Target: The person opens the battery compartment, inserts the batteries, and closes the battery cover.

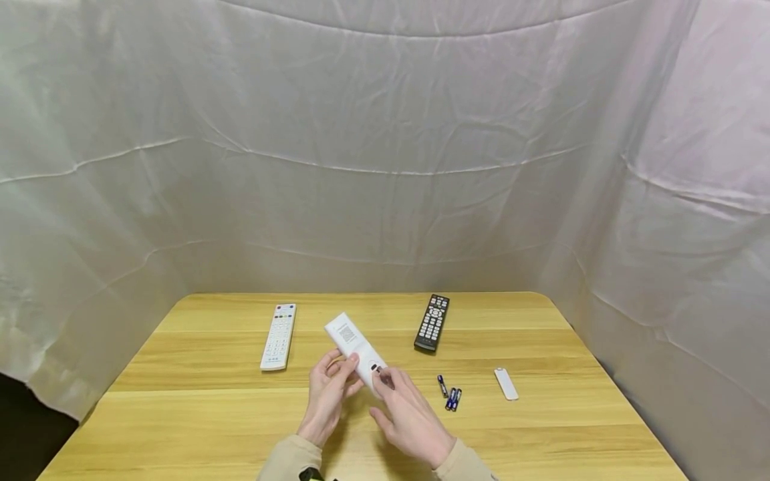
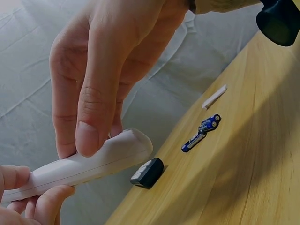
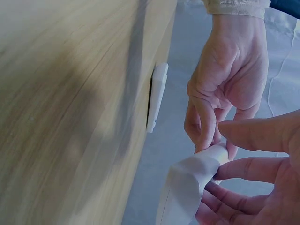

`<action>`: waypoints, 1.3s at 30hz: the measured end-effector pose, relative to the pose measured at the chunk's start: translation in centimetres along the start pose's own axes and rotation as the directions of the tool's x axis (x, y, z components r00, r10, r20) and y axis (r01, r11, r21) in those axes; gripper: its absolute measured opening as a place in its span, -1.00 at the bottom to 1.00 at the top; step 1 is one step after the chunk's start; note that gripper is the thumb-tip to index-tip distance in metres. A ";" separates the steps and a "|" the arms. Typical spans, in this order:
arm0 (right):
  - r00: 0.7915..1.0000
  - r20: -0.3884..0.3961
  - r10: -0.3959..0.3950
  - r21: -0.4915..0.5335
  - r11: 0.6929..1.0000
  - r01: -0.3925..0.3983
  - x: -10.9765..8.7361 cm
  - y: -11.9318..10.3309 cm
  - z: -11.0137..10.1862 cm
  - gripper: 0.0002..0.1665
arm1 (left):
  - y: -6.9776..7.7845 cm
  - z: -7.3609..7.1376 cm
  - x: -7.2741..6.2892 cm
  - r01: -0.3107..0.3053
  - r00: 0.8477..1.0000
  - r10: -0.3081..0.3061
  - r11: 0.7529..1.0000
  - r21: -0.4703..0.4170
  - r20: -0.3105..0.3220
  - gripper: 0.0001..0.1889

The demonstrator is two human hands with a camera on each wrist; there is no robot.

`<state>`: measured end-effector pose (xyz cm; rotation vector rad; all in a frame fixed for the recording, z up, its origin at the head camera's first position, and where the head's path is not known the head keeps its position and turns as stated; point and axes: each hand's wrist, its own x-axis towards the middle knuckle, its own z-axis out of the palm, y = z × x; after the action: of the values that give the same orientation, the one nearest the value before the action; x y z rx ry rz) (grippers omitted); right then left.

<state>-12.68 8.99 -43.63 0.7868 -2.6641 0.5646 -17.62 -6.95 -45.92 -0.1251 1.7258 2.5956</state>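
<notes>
A white remote control (image 1: 351, 337) is held up tilted above the table, its back with a printed label facing up. My left hand (image 1: 329, 394) grips it, thumb on the back and fingers underneath. My right hand (image 1: 415, 417) touches its lower part with its fingertips, by a dark spot that looks like the battery opening. In the left wrist view, the right hand (image 2: 110, 70) comes down onto the white body, fingers fairly straight. The right wrist view has the right hand (image 3: 262, 173) beside the remote (image 3: 185, 187). Whether a battery sits under those fingertips is hidden.
Several blue batteries (image 1: 454, 399) lie right of the hands. Farther right is a white battery cover (image 1: 506, 384). A black remote (image 1: 432, 323) lies at the back, another white remote (image 1: 279, 337) to the left. Pale cloth (image 1: 385, 167) surrounds the wooden table (image 1: 198, 414).
</notes>
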 end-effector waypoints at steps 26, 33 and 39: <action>1.000 -0.001 0.004 -0.025 1.000 -0.004 0.2 0.4 0.3 -0.48 | -0.2 -0.1 0.2 0.006 1.000 -0.006 1.000 0.023 0.011 -0.57; 0.998 0.047 0.037 0.059 0.997 -0.040 0.4 0.4 -0.3 -0.49 | -0.3 -0.1 0.2 0.006 1.000 -0.006 1.000 0.026 0.009 -0.56; 0.997 0.039 0.069 0.224 0.972 -0.076 0.9 1.6 -1.3 -0.62 | -0.3 -0.2 0.2 0.002 1.000 -0.002 1.000 0.026 0.022 -0.55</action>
<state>-14.08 10.37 -42.55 0.7653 -2.6975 0.8927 -17.74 -7.05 -46.33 -0.0976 1.7504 2.5627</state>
